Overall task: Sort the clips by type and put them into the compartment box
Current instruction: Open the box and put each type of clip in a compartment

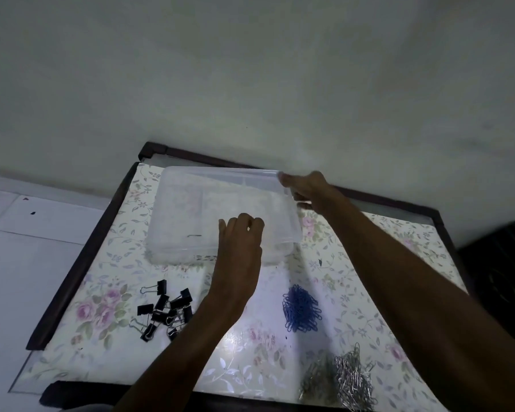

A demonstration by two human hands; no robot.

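Head view. A clear, rectangular plastic compartment box (pixel 191 215) sits on the far half of a table covered with a glossy floral-patterned sheet (pixel 107 292), close to the pale wall (pixel 250 69). Its translucent lid (pixel 229 188) lies over the box, with the far right edge raised slightly above the body. Faint divider lines show through the lid; what the compartments contain cannot be made out.

The right hand (pixel 306 190) is at the box's far right corner, fingers curled around the lid's edge and pinching it. The left hand (pixel 240 251) rests on the near edge of the box, near its middle, fingers bent down over the front of the lid; whether they clasp the rim or merely press on it cannot be determined.

The clips lie outside the box in three separate groups on the near half of the table. A cluster of black binder clips with silver wire handles (pixel 164 310) lies to the left, just beside the left forearm. A heap of blue wire paper clips (pixel 301 310) lies between the two forearms. A pile of silver metal paper clips (pixel 345 379) lies at the near right edge, touching the underside of the right forearm in the view.

A dark wooden table frame (pixel 81 263) borders the sheet. A dark object (pixel 503 278) stands at the right, blurred.
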